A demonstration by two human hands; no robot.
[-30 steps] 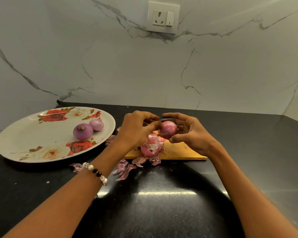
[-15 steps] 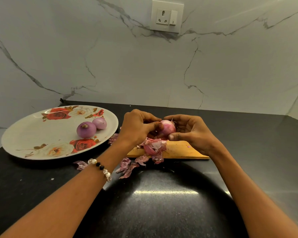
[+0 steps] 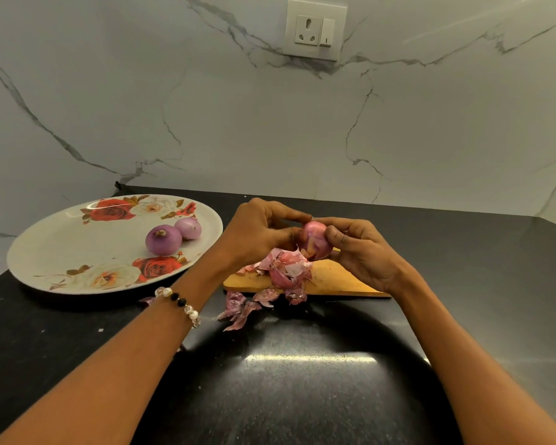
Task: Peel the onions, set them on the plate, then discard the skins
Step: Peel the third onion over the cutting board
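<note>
Onions come first: two round purple peeled onions sit on the flowered white plate at middle left. The left hand and right hand pinch a half-peeled pink onion at frame centre. Papery pink skins wait on the black surface.

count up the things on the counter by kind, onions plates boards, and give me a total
Peeled onions on the plate: 2 (larger onion, smaller onion)
Onion held in both hands: 1 (held onion, left hand, right hand)
Plate: 1
Cutting board: 1
Pile of skins: 1, pieces too jumbled to count
Total: 6
</note>
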